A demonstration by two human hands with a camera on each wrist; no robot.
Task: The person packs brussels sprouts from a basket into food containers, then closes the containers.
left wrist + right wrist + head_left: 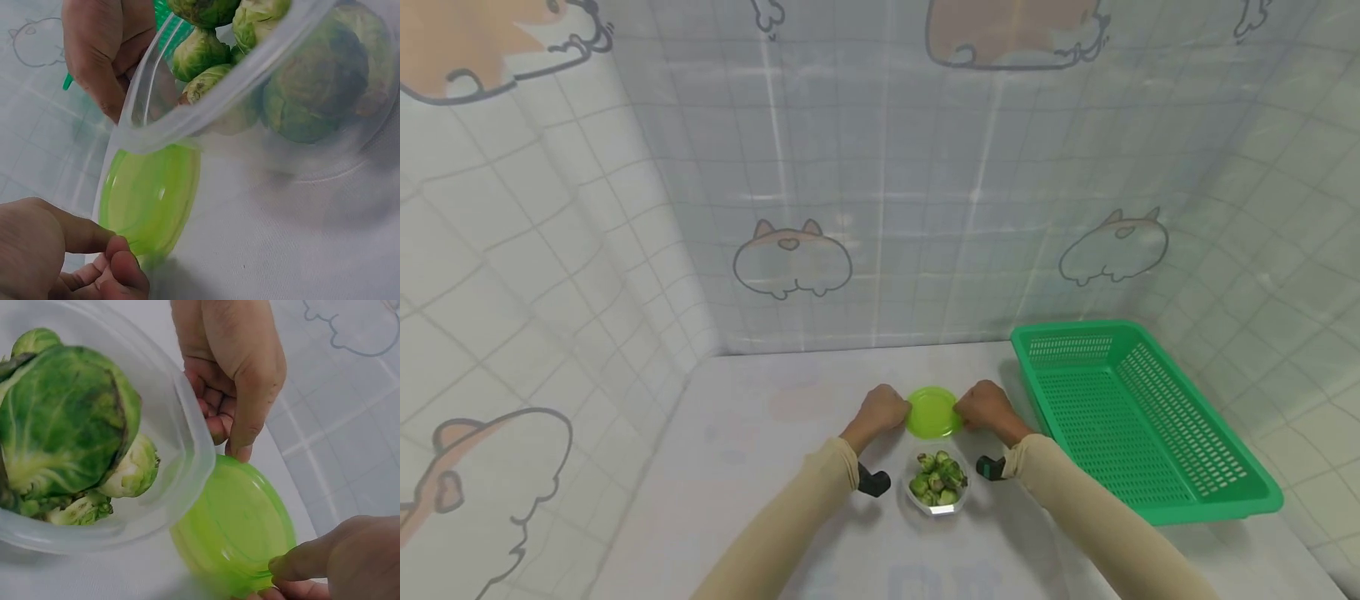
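Observation:
A lime-green round lid (932,412) is between my two hands, just beyond a clear plastic container (942,509). My left hand (882,410) pinches the lid's left edge between thumb and fingers, also seen in the left wrist view. On the opposite edge, my right hand (987,404) pinches the rim with its thumb (292,567) on top. Several Brussels sprouts (937,479) fill the uncovered container, which stands on the table nearer to me than the lid. In both wrist views the container's wall looms large in front.
A green perforated basket (1120,417) stands to the right, close to my right forearm. The white-covered table (760,433) meets a tiled-pattern back wall (910,292) behind the lid. Dark wrist cameras (873,480) jut inward on both sides of the container.

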